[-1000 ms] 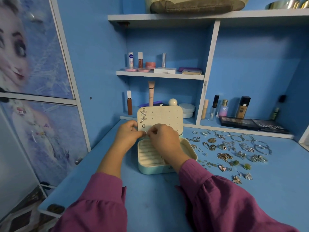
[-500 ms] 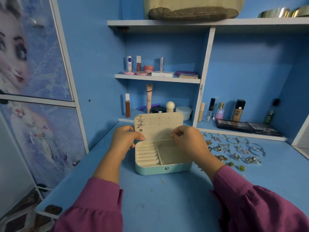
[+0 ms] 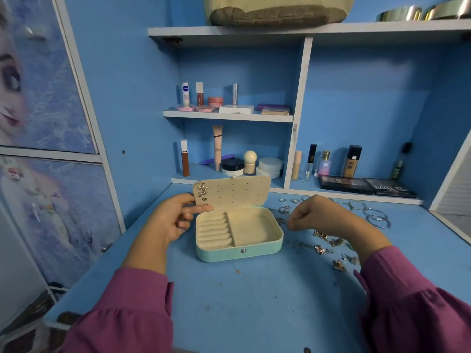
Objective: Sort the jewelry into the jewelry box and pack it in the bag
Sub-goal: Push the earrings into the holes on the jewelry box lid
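Open on the blue desk top (image 3: 254,301): small mint-green jewelry box (image 3: 239,253) with cream lining, lid (image 3: 237,192) standing up behind it. Just beyond the left fingertips, on the left edge of that perforated lid, three small earrings (image 3: 203,191) already pinned, one under another. All other holes bare. Ring rolls (image 3: 215,231) in the left compartment with nothing in them, as far as visible; the plain right compartment also bare.

Left hand (image 3: 170,220) beside the box's left rear corner, thumb and forefinger stretched toward the lid edge and steadying it, other fingers loosely bent; nothing carried in it.

Right hand (image 3: 323,217) to the right of the box, curled into a loose fist above the scattered pieces, thumb and forefinger tips (image 3: 291,226) pressed together. Perhaps a tiny piece pinched there, but too small to tell for sure.

Under and beyond the right fingers: loose jewelry pile (image 3: 323,240) of rings, studs and small gold-tone pendants spread on the desk, and thin silver hoop bangles (image 3: 372,215) farther right.

Judged progress: only the beginning. Three pieces sorted, the large part still outside the box. Left to do: the remaining earrings to the lid, rings to the rolls, bigger pieces to the open compartment, then closing the snap and packing. Possibly the bag for that: beige fabric bag (image 3: 275,11) on the top shelf, well above both hands, not yet brought down.
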Tool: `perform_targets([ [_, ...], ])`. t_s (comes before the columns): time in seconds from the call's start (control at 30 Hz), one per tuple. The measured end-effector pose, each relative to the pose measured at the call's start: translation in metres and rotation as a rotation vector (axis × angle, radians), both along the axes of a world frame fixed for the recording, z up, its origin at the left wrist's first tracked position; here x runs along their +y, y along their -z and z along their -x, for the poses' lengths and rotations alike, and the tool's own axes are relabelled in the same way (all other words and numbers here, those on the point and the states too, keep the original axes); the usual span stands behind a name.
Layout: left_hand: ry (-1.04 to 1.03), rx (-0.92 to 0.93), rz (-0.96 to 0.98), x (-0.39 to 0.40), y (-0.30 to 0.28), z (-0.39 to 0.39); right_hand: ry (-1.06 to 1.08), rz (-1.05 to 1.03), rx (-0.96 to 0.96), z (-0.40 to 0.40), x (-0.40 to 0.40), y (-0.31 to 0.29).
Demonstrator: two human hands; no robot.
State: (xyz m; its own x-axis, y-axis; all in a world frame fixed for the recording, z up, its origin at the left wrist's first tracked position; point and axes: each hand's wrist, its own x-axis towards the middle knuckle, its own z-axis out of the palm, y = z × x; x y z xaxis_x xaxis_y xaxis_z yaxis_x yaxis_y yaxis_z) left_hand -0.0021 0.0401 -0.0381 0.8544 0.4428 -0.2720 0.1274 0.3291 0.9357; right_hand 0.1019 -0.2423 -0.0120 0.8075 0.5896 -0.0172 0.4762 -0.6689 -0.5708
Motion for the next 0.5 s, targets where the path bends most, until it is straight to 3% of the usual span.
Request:
perform_targets([
  [0.27,0.026,-0.050,0.131,0.003,-0.001,0.001,-0.054,0.136,-0.007,0.006,-0.001,-0.001],
  [0.5,0.029,-0.034,0.064,0.001,-0.004,0.004,-0.052,0.229,-0.076,0.009,0.009,0.005],
])
